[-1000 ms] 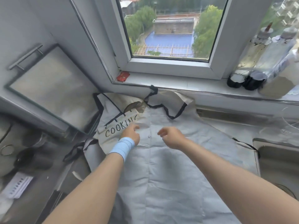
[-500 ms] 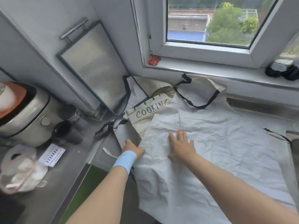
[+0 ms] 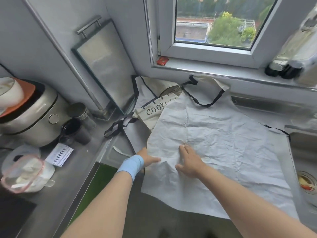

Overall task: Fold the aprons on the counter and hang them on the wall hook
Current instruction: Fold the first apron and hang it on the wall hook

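Note:
A pale grey apron point(image 3: 223, 148) with a black neck strap point(image 3: 205, 100) lies spread, back side up, over the steel counter. Beneath its upper left corner lies a second, cream apron point(image 3: 154, 111) printed "COOKING", with black ties point(image 3: 118, 127) trailing left. My left hand point(image 3: 148, 158), with a blue wristband, pinches the grey apron's left edge, fingers partly under the cloth. My right hand point(image 3: 190, 162) presses flat on the apron just right of it, fingers spread. No wall hook is in view.
A steel tray point(image 3: 104, 66) leans against the wall at left. A rice cooker point(image 3: 30, 114), dark cups point(image 3: 75, 127), a card and a plastic bag point(image 3: 24, 172) crowd the left counter. A sink point(image 3: 305, 169) opens at right. Bottles point(image 3: 288, 66) stand on the window sill.
Both hands slid down the grey apron toward me, from near the bib to its lower left edge. My left hand took hold of the edge; the view tilted down and left.

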`<state>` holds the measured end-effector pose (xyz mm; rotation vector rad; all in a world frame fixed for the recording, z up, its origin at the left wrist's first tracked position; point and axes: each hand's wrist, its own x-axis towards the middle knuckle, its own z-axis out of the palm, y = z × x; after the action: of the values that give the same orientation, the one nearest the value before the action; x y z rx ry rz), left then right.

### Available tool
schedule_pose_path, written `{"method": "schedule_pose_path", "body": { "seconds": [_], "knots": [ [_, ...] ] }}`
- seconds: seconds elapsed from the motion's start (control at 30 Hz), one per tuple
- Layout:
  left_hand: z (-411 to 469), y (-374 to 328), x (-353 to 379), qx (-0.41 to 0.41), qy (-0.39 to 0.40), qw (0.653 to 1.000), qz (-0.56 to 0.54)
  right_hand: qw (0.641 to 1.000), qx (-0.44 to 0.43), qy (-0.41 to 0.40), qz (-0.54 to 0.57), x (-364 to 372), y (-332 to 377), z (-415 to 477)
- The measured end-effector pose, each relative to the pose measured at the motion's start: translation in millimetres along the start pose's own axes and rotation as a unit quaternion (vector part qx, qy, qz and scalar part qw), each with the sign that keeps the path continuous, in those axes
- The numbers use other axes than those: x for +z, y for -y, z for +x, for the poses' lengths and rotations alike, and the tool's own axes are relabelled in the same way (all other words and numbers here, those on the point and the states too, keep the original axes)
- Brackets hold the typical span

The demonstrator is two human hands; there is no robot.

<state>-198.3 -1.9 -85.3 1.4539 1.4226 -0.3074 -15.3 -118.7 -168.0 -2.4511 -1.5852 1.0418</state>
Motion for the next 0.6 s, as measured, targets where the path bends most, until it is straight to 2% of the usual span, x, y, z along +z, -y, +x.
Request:
{"method": "schedule_pose_path", "body": {
  "seconds": [0.07, 0.13, 0.2, 0.23, 0.3, 0.37, 0.43, 0.5, 0.6],
  "knots": [
    [-13, 0, 4, 0.002, 0.025, 0.999, 0.034, 1.0, -0.011, 0.0, 0.003, -3, -4, 0],
    [-24, -16, 2, 0.045, -0.003, 0.995, 0.088, 0.999, -0.038, -0.011, 0.03, -16, -5, -5],
    [-36, -42, 3, 0.088, 0.011, 0.994, 0.064, 0.993, -0.038, -0.036, 0.102, -38, -8, -14],
    [-43, -57, 7, 0.102, 0.029, 0.993, 0.047, 0.983, -0.021, -0.044, 0.175, -54, -11, -21],
    [-58, -86, 24, 0.119, 0.059, 0.991, 0.033, 0.933, 0.014, -0.03, 0.358, -90, -18, -37],
    [-69, -113, 49, 0.123, 0.093, 0.988, 0.021, 0.881, 0.035, 0.013, 0.471, -126, -33, -59],
    [-76, -131, 80, 0.105, 0.139, 0.985, 0.01, 0.867, 0.05, 0.055, 0.492, -155, -51, -79],
    [-76, -141, 111, 0.102, 0.169, 0.979, 0.048, 0.888, 0.075, 0.06, 0.45, -168, -69, -92],
    [-70, -146, 147, 0.131, 0.17, 0.962, 0.167, 0.918, 0.109, 0.037, 0.38, -160, -94, -100]
  ]
}}
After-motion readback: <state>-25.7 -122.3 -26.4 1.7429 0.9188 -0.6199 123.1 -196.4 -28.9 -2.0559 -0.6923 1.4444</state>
